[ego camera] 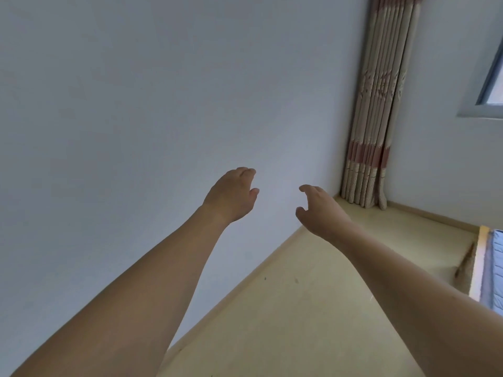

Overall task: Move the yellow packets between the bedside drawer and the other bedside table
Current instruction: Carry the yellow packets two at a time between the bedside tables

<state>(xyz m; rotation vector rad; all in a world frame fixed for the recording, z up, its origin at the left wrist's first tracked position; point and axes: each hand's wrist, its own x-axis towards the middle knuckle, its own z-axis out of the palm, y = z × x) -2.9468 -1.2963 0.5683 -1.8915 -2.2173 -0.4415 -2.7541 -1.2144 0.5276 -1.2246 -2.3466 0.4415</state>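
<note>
Both hands are out in front with nothing in them. The left hand [231, 195] has its fingers loosely curled, relaxed, thumb sticking out toward the other hand, gripping nothing. The right hand [319, 209] is the same deal: fingers loosely bent, thumb apart from them, holding nothing. The two hands are near each other but not touching, a clear gap between them, with the left one a bit higher in the shot. Two bare forearms run back from them toward the bottom corners.

Using the wall [136, 104] as the reference: it's one big plain pale surface, and the left hand sits right in front of it. The right hand is in front of where the wall meets the floor [285, 308]. The floor is a light beige and spreads out from the foot of the wall, with a few small dark specks on it.

At the far end of the wall, in the corner, hangs one curtain [381, 104], bunched up, beige with reddish bands, reaching down to the floor. Past the corner from the wall there's one window [492, 77], only its edge showing. Further out from the wall, at the right edge, one bed [487, 268] corner pokes in, light frame and blue mattress.

Zero yellow packets in view, so can't tell where they are. Same for the drawer and the tables.
</note>
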